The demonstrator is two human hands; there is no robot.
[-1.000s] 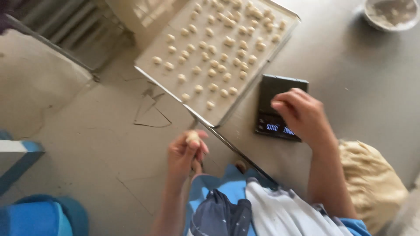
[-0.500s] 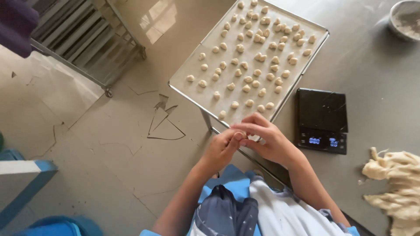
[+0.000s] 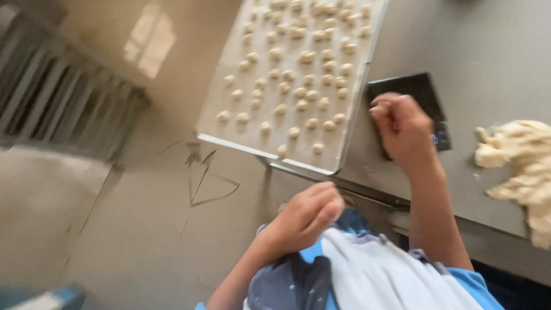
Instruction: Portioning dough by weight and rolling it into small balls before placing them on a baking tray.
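My right hand (image 3: 404, 129) is raised over a small black scale (image 3: 408, 95) on the grey table, its fingers pinched on a small dough piece (image 3: 377, 109). Close to my body, my left hand (image 3: 307, 213) hangs curled just below the table's edge; nothing shows in it. Left of the scale lies a metal baking tray (image 3: 344, 123) with several rows of small dough balls (image 3: 298, 74). The tray's near corner juts past the table edge.
A large lump of pale dough (image 3: 519, 166) lies on the grey table (image 3: 488, 57) at the right. Below is a cracked concrete floor (image 3: 172, 201), with a metal rack (image 3: 57, 97) at the left. My blue and white apron (image 3: 367, 275) fills the bottom.
My hands were joined at the tray's near edge; now they have separated. The right hand has moved right over the scale with a dough piece, and the left has dropped toward my body.
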